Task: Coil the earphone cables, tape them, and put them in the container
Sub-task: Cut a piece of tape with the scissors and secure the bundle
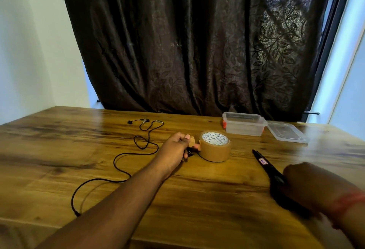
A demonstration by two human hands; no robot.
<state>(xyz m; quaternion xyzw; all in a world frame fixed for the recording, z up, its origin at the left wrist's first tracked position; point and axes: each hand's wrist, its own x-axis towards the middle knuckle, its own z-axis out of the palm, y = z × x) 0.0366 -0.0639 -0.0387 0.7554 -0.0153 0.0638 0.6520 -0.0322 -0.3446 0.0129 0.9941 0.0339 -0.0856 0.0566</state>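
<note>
A brown tape roll (215,150) lies flat at the middle of the wooden table (59,150). My left hand (177,146) is just left of it and pinches the roll's loose brown end; something small and black shows under its fingers, too hidden to identify. A black earphone cable (126,171) sprawls uncoiled across the left of the table, with its earbuds (146,121) at the far end. Black scissors (264,164) lie to the right, blades pointing away. My blurred right hand (308,185) grips their handles. The clear container (245,124) stands open at the back right.
The container's clear lid (286,132) lies flat just right of the container. A dark curtain (197,41) hangs behind the table's far edge. The cable's plug end (77,213) lies near the front left.
</note>
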